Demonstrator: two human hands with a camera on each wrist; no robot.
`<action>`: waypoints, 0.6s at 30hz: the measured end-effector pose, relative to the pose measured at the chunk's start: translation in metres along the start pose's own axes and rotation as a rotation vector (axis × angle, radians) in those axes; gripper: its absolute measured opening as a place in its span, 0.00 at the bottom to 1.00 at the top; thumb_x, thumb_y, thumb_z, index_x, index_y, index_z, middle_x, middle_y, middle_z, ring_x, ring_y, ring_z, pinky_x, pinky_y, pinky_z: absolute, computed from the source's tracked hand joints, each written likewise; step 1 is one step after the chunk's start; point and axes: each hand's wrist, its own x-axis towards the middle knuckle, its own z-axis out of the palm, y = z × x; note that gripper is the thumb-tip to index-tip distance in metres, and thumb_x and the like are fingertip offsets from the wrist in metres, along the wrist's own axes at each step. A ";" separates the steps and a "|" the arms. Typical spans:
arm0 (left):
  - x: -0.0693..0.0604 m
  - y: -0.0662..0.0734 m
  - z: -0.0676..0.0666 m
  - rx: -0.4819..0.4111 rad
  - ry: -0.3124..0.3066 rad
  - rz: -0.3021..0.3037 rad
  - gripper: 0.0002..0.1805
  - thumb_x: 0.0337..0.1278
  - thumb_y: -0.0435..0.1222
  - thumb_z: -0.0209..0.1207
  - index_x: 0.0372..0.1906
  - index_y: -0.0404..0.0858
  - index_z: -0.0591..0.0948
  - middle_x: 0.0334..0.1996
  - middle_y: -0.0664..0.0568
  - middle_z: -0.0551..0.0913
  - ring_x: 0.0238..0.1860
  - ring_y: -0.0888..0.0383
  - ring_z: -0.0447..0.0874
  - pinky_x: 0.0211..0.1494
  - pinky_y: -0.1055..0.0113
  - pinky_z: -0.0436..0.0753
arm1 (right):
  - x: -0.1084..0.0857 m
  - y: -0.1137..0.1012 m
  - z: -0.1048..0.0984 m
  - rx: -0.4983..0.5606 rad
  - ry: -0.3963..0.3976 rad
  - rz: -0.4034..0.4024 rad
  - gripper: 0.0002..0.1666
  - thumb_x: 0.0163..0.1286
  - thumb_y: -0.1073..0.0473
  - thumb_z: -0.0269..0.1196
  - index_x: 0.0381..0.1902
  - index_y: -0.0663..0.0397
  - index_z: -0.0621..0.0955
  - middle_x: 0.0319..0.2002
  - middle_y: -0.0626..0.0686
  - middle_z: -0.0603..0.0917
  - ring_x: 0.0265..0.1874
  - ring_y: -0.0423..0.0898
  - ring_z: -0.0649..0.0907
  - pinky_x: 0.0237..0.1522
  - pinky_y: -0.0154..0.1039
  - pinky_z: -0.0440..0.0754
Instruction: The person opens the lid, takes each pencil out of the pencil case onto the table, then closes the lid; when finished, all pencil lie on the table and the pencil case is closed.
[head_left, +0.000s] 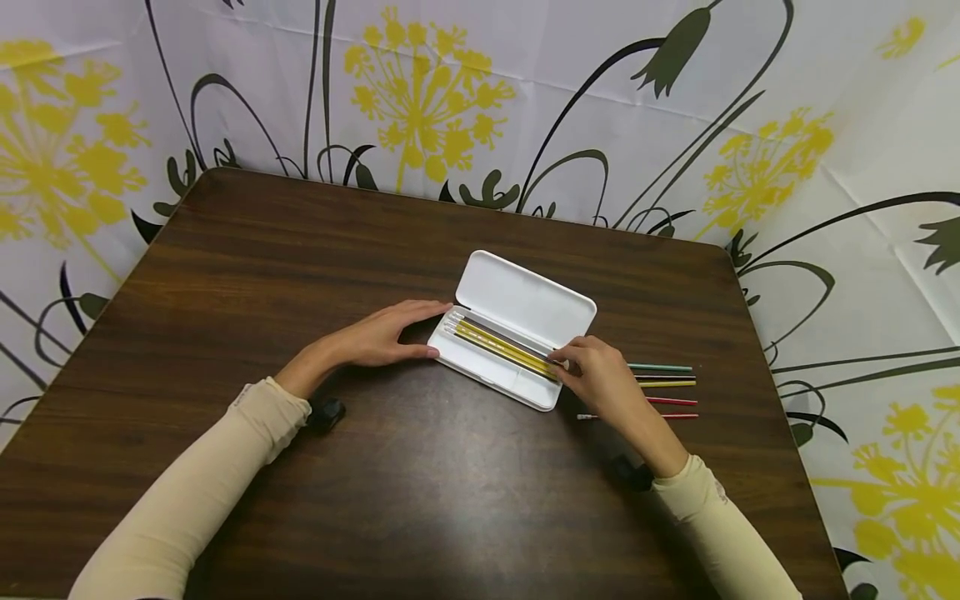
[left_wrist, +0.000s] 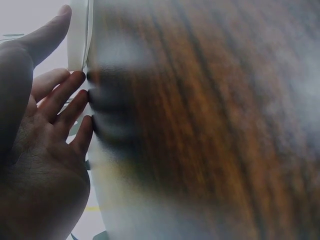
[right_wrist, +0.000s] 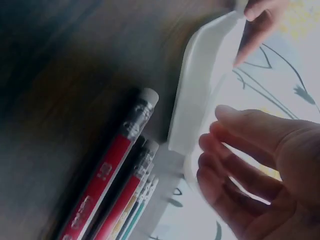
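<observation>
A white pencil case (head_left: 495, 379) lies with its lid (head_left: 525, 292) tipped back. Inside it, several yellow and dark pencils (head_left: 498, 342) lie lengthwise, white tips to the left. My left hand (head_left: 378, 335) steadies the case's left end, fingers extended and thumb at the near corner. At the opposite end, my right hand (head_left: 600, 375) has its thumb and fingertips bent together at a dark pencil's end; the contact is partly hidden. In the right wrist view, the curled fingers of the right hand (right_wrist: 250, 165) are beside the case's wall (right_wrist: 192, 95).
Right of the case lie several loose pencils: a green one (head_left: 660, 367), a yellow one (head_left: 667, 384) and red ones (head_left: 671, 402), partly covered by the right hand. The brown wooden table (head_left: 300, 233) meets a flower-printed white cloth (head_left: 570, 50) at its back and sides.
</observation>
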 end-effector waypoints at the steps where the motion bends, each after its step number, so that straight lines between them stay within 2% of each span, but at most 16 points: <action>1: 0.000 0.000 0.000 0.002 0.000 -0.001 0.41 0.62 0.50 0.64 0.76 0.44 0.61 0.73 0.49 0.62 0.72 0.51 0.57 0.68 0.45 0.59 | 0.001 -0.001 0.002 -0.031 -0.009 -0.004 0.09 0.58 0.62 0.74 0.38 0.56 0.89 0.31 0.49 0.84 0.29 0.46 0.80 0.29 0.39 0.78; 8: 0.000 -0.001 0.001 0.008 0.001 0.007 0.41 0.62 0.50 0.63 0.76 0.43 0.61 0.72 0.49 0.62 0.72 0.50 0.57 0.68 0.44 0.59 | 0.001 -0.007 0.008 -0.197 -0.053 -0.001 0.05 0.61 0.60 0.72 0.35 0.52 0.88 0.29 0.49 0.81 0.30 0.47 0.79 0.28 0.45 0.79; 11: 0.000 -0.001 0.000 0.007 0.002 0.005 0.41 0.62 0.50 0.63 0.76 0.43 0.61 0.73 0.48 0.62 0.72 0.49 0.57 0.68 0.44 0.59 | 0.002 -0.009 0.010 -0.241 -0.047 -0.017 0.02 0.63 0.60 0.71 0.32 0.52 0.87 0.27 0.49 0.79 0.30 0.48 0.78 0.27 0.46 0.78; 18: 0.000 0.000 0.001 0.003 0.004 0.005 0.41 0.62 0.49 0.64 0.76 0.43 0.61 0.73 0.48 0.62 0.72 0.50 0.57 0.68 0.44 0.59 | 0.001 -0.014 0.014 -0.321 -0.010 -0.082 0.04 0.60 0.66 0.70 0.27 0.55 0.84 0.24 0.51 0.77 0.27 0.49 0.76 0.22 0.43 0.76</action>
